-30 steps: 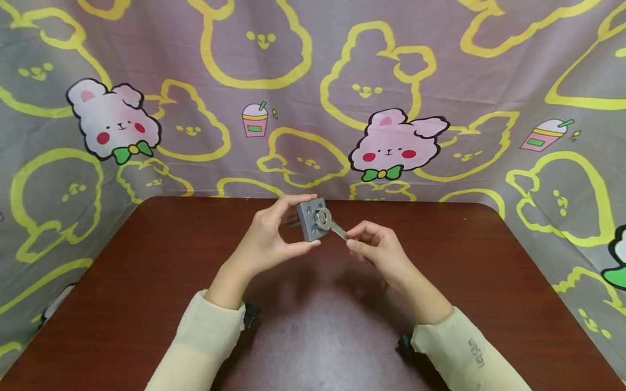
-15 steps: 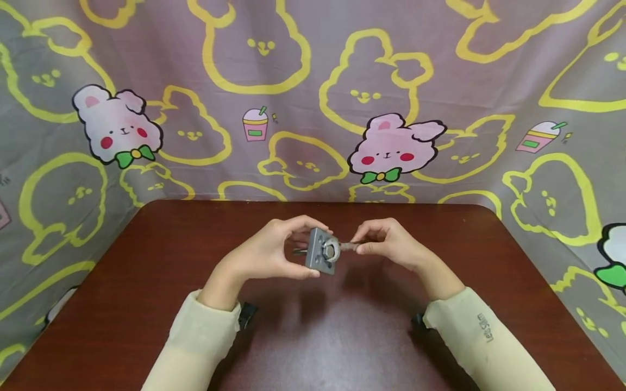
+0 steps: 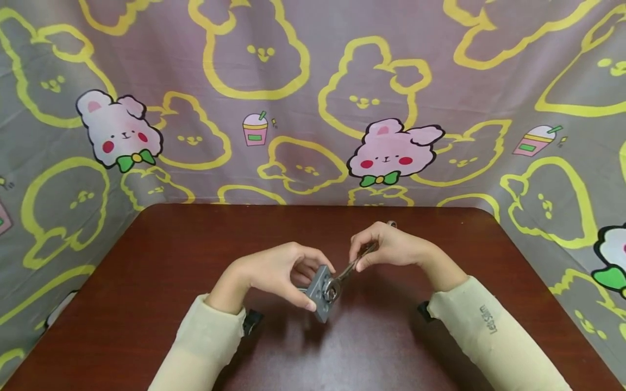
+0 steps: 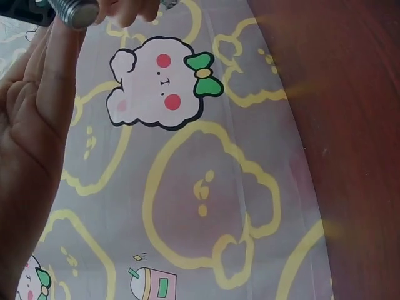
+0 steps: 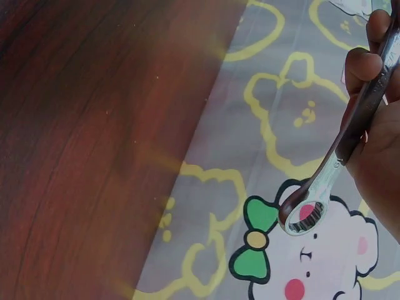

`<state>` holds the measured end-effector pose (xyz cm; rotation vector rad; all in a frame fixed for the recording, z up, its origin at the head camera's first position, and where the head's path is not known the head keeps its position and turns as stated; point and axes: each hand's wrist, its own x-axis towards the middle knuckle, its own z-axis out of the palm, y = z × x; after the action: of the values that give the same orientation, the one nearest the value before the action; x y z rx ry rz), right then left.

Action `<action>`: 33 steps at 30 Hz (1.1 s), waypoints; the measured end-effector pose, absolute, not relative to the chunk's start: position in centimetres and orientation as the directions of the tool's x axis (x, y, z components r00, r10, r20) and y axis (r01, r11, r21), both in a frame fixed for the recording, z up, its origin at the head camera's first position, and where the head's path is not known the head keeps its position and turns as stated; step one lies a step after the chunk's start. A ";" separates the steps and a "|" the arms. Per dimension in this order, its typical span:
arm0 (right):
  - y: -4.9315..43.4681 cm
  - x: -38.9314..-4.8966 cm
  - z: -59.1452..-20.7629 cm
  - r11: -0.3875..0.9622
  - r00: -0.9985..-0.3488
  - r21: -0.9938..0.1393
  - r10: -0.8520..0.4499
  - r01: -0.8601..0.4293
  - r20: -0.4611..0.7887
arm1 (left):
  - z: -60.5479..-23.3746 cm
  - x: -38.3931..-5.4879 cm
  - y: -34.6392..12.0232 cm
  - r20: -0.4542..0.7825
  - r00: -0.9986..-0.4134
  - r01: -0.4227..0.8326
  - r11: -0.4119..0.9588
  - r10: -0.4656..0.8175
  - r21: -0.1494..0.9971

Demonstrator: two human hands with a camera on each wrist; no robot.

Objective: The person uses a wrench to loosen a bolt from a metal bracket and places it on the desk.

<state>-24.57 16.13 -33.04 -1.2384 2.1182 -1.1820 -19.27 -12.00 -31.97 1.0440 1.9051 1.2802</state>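
My left hand [image 3: 274, 274] holds a grey square plate [image 3: 320, 287] with holes by its edges, thumb on the near side and fingers at the far side. A bolt [image 4: 83, 14] passes through it; its threaded end shows in the left wrist view. On the other face, the ring of a metal wrench [image 3: 348, 270] sits around the bolt head. My right hand [image 3: 391, 247] pinches the wrench's shaft between thumb and fingers. The wrench's free ring end sticks out past that hand, clearly seen in the right wrist view. Plate and wrench are held above the table.
A dark red-brown wooden table [image 3: 195, 239] lies under both hands. Behind it and at its sides hangs a grey curtain [image 3: 303, 117] printed with rabbits and yellow outlines. Dark straps [image 3: 251, 321] show at the wrists.
Both hands have come lower and nearer with the plate. The wrench's shaft has swung from pointing down-right to up-right, and the plate now leans more.
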 end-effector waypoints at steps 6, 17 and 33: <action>16.9 -24.5 -33.2 0.268 -0.558 -0.808 -0.825 -0.524 0.087 | -32.3 -19.2 -12.4 -0.028 -0.539 0.285 0.214 0.842 0.934; 18.4 -23.8 -35.0 0.260 -0.719 -0.830 -0.660 -0.493 0.220 | -33.0 -19.4 -13.2 0.184 -0.671 0.406 0.149 0.718 0.902; 16.9 -21.0 -36.6 0.247 -0.914 -0.936 -0.378 -0.251 0.146 | -34.4 -20.3 -12.3 0.485 -0.754 0.600 0.163 0.444 0.783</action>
<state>-20.96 16.86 -36.56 -0.6060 2.3921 -1.7627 -20.31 -12.26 -34.36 1.1316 2.4992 1.8050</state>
